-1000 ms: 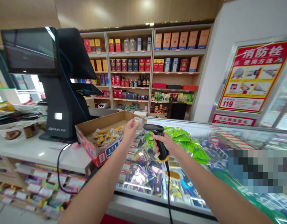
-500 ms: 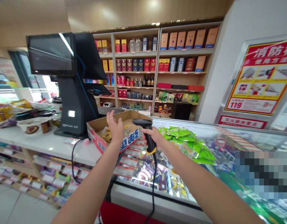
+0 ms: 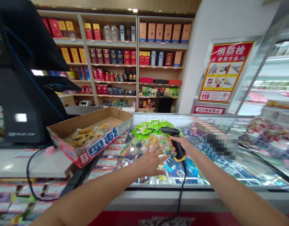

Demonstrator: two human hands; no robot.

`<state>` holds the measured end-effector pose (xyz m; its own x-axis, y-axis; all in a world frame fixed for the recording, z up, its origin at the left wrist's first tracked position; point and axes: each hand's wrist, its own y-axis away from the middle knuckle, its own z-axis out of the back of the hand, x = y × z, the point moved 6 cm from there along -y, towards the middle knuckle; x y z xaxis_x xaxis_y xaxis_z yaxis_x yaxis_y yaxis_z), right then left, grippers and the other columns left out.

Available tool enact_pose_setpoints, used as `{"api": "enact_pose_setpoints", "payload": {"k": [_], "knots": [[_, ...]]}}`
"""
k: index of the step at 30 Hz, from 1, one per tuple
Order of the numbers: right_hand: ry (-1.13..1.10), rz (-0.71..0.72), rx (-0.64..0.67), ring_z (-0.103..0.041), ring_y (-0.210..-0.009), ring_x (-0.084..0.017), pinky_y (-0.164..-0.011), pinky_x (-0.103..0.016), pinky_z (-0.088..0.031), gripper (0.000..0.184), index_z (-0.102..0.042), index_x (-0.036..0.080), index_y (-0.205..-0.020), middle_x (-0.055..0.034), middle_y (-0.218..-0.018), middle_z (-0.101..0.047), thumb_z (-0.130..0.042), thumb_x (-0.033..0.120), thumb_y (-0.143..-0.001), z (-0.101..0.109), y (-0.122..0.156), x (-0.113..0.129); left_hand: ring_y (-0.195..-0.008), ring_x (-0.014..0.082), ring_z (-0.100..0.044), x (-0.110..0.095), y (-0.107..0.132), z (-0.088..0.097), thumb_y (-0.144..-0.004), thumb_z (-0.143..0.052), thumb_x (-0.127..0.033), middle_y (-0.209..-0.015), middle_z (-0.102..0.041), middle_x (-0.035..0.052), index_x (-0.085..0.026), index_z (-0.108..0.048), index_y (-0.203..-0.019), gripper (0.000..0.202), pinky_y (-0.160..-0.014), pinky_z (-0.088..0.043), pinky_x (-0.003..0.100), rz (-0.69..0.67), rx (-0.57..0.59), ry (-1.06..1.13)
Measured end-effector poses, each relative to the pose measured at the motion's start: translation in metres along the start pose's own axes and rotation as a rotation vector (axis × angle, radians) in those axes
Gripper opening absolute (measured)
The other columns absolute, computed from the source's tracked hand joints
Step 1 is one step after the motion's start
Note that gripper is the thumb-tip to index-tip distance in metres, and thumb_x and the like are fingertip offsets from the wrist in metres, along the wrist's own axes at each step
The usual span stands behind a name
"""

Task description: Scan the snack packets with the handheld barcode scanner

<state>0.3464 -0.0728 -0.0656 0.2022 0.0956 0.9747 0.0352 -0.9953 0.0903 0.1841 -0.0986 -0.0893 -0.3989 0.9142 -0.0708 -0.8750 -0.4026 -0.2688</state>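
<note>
My right hand (image 3: 184, 146) is wrapped round the handle of a black barcode scanner (image 3: 178, 147), whose cable hangs down over the counter front. My left hand (image 3: 153, 160) reaches out with fingers spread, holding nothing, over the glass counter top (image 3: 127, 152). Just beyond its fingertips lie clear packets with yellow snacks (image 3: 154, 140). Behind them is a heap of bright green packets (image 3: 151, 125). On the left, an open cardboard box (image 3: 88, 150) contains several more yellow snack packets (image 3: 88, 135).
A black checkout terminal (image 3: 24, 81) stands on the white counter at left, with a loose cable (image 3: 29, 163) below. Shelves of boxed goods (image 3: 111, 56) line the back wall. A red fire-hydrant poster (image 3: 225, 72) hangs at right, beside a glass-fronted cabinet (image 3: 273, 78).
My left hand has moved right, from over the cardboard box to the glass top near the green packets. The view has turned right, and the scanner stays in my right hand.
</note>
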Motion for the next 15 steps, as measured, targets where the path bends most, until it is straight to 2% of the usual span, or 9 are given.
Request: {"api": "enact_pose_setpoints", "payload": {"k": [3, 6, 8, 12, 15], "knots": [[-0.017, 0.032, -0.058, -0.054, -0.04, -0.011, -0.047, -0.029, -0.053, 0.018, -0.063, 0.016, -0.077, 0.0, -0.059, -0.064, -0.071, 0.031, -0.071, 0.009, 0.002, -0.016, -0.145, 0.0394, -0.016, 0.014, -0.011, -0.004, -0.089, -0.049, -0.053, -0.155, -0.031, 0.0127, -0.031, -0.042, -0.144, 0.06, -0.109, -0.01, 0.07, 0.009, -0.002, -0.084], [-0.005, 0.077, -0.095, -0.056, -0.041, -0.013, -0.051, -0.028, -0.053, 0.022, -0.065, 0.015, -0.076, 0.0002, -0.049, -0.06, -0.073, 0.034, -0.07, 0.003, -0.006, -0.025, -0.145, 0.0352, -0.02, 0.035, -0.011, 0.0, -0.09, -0.05, -0.047, -0.151, -0.039, 0.0103, -0.03, -0.046, -0.141, 0.054, -0.111, -0.015, 0.064, 0.006, 0.002, -0.127], [-0.018, 0.089, -0.113, -0.057, -0.043, -0.014, -0.051, -0.026, -0.052, 0.022, -0.065, 0.015, -0.077, -0.0005, -0.047, -0.06, -0.073, 0.034, -0.069, -0.007, -0.014, -0.029, -0.144, 0.0337, -0.023, 0.049, -0.007, 0.005, -0.091, -0.051, -0.042, -0.15, -0.042, 0.0094, -0.029, -0.048, -0.14, 0.051, -0.111, -0.018, 0.061, 0.01, 0.018, -0.132], [-0.073, 0.022, -0.136, -0.063, -0.049, -0.016, -0.056, -0.029, -0.056, 0.02, -0.064, 0.016, -0.075, -0.0012, -0.051, -0.061, -0.073, 0.032, -0.068, -0.033, -0.03, -0.038, -0.144, 0.0304, -0.025, 0.076, 0.01, 0.014, -0.091, -0.051, -0.038, -0.148, -0.045, 0.0079, -0.03, -0.049, -0.138, 0.048, -0.113, -0.017, 0.057, 0.035, 0.041, -0.078], [-0.097, 0.001, -0.119, -0.059, -0.045, -0.015, -0.05, -0.029, -0.055, 0.018, -0.062, 0.017, -0.073, 0.0018, -0.049, -0.058, -0.072, 0.031, -0.068, -0.052, -0.038, -0.039, -0.144, 0.0295, -0.025, 0.096, 0.025, 0.021, -0.088, -0.054, -0.041, -0.147, -0.047, 0.0082, -0.029, -0.053, -0.135, 0.048, -0.115, -0.015, 0.054, 0.087, 0.014, 0.027]]}}
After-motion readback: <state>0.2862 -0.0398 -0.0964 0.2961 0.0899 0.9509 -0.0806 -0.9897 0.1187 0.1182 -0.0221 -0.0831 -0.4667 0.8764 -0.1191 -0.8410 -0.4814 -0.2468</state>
